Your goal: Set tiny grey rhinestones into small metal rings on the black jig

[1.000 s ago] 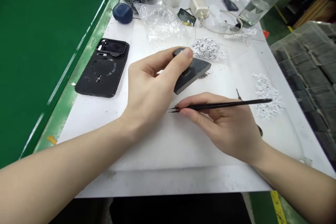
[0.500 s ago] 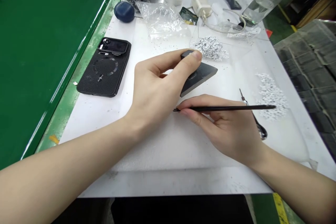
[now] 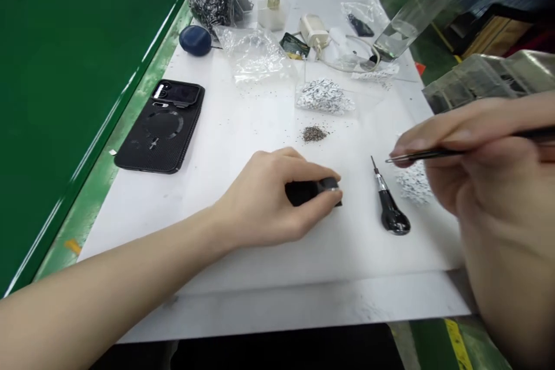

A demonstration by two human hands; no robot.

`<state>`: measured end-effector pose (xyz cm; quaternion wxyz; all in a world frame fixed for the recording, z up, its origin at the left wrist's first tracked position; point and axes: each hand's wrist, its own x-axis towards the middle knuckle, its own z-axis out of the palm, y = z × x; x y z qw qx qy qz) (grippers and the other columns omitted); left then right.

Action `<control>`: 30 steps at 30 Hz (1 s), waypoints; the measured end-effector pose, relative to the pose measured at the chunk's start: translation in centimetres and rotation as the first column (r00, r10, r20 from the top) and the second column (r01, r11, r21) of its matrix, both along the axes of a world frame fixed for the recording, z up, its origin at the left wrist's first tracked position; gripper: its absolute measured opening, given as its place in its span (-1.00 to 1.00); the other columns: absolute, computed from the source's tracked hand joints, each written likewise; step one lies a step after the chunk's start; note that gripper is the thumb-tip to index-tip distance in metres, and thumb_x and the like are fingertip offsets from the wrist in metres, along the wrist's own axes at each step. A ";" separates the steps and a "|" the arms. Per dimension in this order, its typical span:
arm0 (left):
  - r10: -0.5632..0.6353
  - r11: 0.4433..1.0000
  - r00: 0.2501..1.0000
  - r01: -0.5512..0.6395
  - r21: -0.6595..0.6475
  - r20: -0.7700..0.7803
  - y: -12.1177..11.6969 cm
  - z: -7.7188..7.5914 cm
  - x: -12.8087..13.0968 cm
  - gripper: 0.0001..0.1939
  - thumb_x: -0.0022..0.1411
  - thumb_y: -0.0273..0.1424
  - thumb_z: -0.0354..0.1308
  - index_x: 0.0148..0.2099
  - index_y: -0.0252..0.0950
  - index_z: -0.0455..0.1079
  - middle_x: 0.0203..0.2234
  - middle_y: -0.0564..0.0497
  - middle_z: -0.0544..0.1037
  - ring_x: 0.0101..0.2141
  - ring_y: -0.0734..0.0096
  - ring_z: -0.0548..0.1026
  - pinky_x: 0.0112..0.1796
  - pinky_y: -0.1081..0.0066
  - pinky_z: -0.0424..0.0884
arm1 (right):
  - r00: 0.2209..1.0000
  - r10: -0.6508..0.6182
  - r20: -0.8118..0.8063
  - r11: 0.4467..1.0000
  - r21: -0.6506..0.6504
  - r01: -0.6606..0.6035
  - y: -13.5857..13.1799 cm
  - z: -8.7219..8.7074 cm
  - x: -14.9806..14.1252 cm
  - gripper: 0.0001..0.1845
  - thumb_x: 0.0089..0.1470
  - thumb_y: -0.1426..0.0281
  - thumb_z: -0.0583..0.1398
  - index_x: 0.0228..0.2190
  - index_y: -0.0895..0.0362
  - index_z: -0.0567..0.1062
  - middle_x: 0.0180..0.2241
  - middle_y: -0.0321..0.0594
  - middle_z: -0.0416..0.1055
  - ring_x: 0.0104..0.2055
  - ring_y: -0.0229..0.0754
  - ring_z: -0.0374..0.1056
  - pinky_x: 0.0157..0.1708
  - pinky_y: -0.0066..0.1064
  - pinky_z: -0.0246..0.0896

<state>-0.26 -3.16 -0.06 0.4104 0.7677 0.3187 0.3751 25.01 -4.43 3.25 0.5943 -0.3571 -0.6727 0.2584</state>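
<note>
My left hand [image 3: 271, 199] is closed around a small dark block [image 3: 303, 191] low over the white work surface, fingers and thumb hiding much of it. Up at the right, close to the camera, my right hand [image 3: 489, 156] pinches black tweezers [image 3: 433, 154] with their metal tips pointing left. Between the hands lies a small screwdriver-like tool [image 3: 394, 217] with a black bulb handle and a thin shaft. Partly behind my right hand is a heap of small white pieces [image 3: 414, 182]. A little pile of tiny brownish parts [image 3: 314, 133] sits beyond my left hand.
A black phone [image 3: 160, 127] lies at the left. Toward the back are a clear bag of white pieces [image 3: 325, 98], a crumpled plastic bag [image 3: 255, 58], a blue rounded object [image 3: 195, 40], a white charger [image 3: 314, 30] and a clear tube [image 3: 416, 17]. Plastic boxes [image 3: 481, 75] stand at the right.
My left hand has come lower and nearer with the block, which is now turned down. My right hand has moved right and up with the tweezers. The brownish pile and screwdriver-like tool are uncovered.
</note>
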 end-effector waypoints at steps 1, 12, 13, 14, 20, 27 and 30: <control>-0.022 1.000 1.000 0.022 0.009 -0.010 0.0 -0.1 -0.1 -0.83 0.38 -0.47 0.38 -0.04 -0.29 0.79 -0.25 -0.01 0.81 -0.24 0.28 0.75 -0.16 0.35 0.68 | 0.998 0.057 -0.013 0.998 -0.008 -0.057 0.3 -0.5 -0.1 -0.89 0.22 0.27 0.54 -0.28 0.04 0.81 -0.34 -0.17 0.74 -0.33 -0.08 0.68 -0.32 -0.25 0.65; -0.078 0.996 0.995 0.075 -0.052 -0.062 0.4 0.1 -0.5 -0.82 0.41 -0.40 0.40 0.00 -0.17 0.78 -0.15 -0.04 0.81 -0.17 0.24 0.77 -0.23 0.36 0.71 | 0.905 0.422 -0.059 0.888 -0.173 -0.425 0.7 -3.8 -0.1 -0.76 0.35 0.57 0.38 -0.04 0.06 0.75 -0.15 -0.18 0.77 -0.10 -0.04 0.75 -0.08 -0.18 0.74; -0.080 0.996 0.995 0.077 -0.051 -0.064 0.4 0.1 -0.5 -0.82 0.41 -0.41 0.40 0.00 -0.16 0.78 -0.15 -0.03 0.81 -0.17 0.24 0.77 -0.22 0.36 0.72 | 0.905 0.420 -0.063 0.892 -0.157 -0.425 0.8 -3.8 -0.2 -0.77 0.34 0.57 0.40 -0.04 0.07 0.75 -0.16 -0.17 0.77 -0.10 -0.04 0.75 -0.09 -0.19 0.74; -0.084 0.995 0.994 0.081 -0.050 -0.065 0.4 0.2 -0.5 -0.83 0.41 -0.42 0.40 -0.01 -0.16 0.79 -0.15 -0.02 0.82 -0.17 0.25 0.77 -0.21 0.37 0.71 | 0.907 0.415 -0.065 0.897 -0.140 -0.420 0.8 -3.8 -0.3 -0.79 0.32 0.56 0.41 -0.06 0.09 0.76 -0.18 -0.17 0.77 -0.11 -0.04 0.75 -0.09 -0.20 0.75; -0.085 0.995 0.995 0.082 -0.048 -0.054 0.3 0.7 -0.6 -0.85 0.42 -0.42 0.39 -0.07 -0.12 0.79 -0.16 0.02 0.82 -0.18 0.30 0.76 -0.17 0.40 0.71 | 0.918 0.393 -0.053 0.913 -0.098 -0.396 0.8 -3.7 -0.7 -0.86 0.28 0.53 0.47 -0.12 0.14 0.76 -0.22 -0.14 0.77 -0.17 -0.06 0.76 -0.10 -0.22 0.76; -0.090 0.993 0.994 0.085 -0.078 -0.058 0.5 0.8 -0.3 -0.87 0.41 -0.40 0.40 -0.10 -0.08 0.78 -0.16 0.03 0.82 -0.17 0.27 0.76 -0.19 0.37 0.70 | 0.929 0.369 0.014 0.927 -0.082 -0.366 0.9 -3.6 -0.6 -0.85 0.26 0.52 0.47 -0.14 0.09 0.77 -0.23 -0.17 0.77 -0.16 -0.05 0.76 -0.10 -0.24 0.76; -0.094 0.993 0.994 0.089 -0.083 -0.059 0.6 0.8 -0.3 -0.88 0.40 -0.39 0.41 -0.13 -0.07 0.78 -0.18 0.02 0.81 -0.18 0.25 0.75 -0.21 0.36 0.70 | 0.926 0.376 0.034 0.925 -0.079 -0.372 0.9 -3.6 -0.5 -0.78 0.23 0.58 0.47 -0.13 0.08 0.76 -0.23 -0.18 0.77 -0.16 -0.05 0.76 -0.10 -0.25 0.76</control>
